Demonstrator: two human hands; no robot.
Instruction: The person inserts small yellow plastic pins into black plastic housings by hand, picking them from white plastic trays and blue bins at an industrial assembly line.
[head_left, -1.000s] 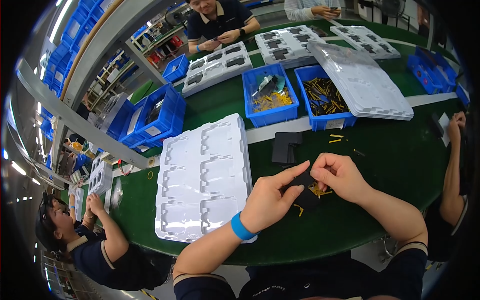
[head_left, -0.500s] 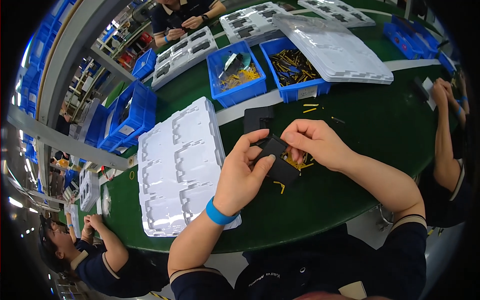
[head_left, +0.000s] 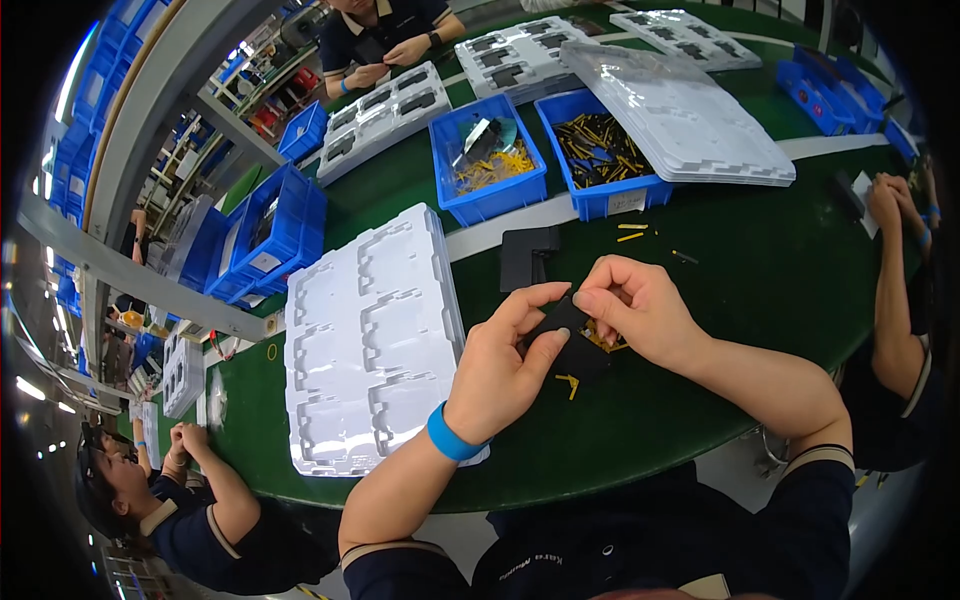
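Between the thumb and fingers of my left hand [head_left: 498, 362], which wears a blue wristband, is a flat black plastic piece [head_left: 548, 322]. My right hand [head_left: 640, 312] pinches at its upper right edge, the fingertips close to the left hand's. What the right fingers hold is too small and hidden to make out. Small yellow strips [head_left: 606, 340] lie partly covered below the right hand, and a bent yellow strip [head_left: 570, 383] rests nearer me. Beyond my hands a second black plastic piece [head_left: 522, 260] lies on the green table [head_left: 560, 440].
A stack of white moulded trays [head_left: 370, 340] stands left of my hands. Farther back are a blue bin [head_left: 490, 195] with yellow strips and a blue bin [head_left: 610, 200] of black and yellow strips, partly under white trays [head_left: 700, 120]. Other people sit around the table.
The black piece has tilted in my left hand, showing less of its face. My right fingers have drawn in closer to its edge and my left fingertips. The whole view has shifted slightly.
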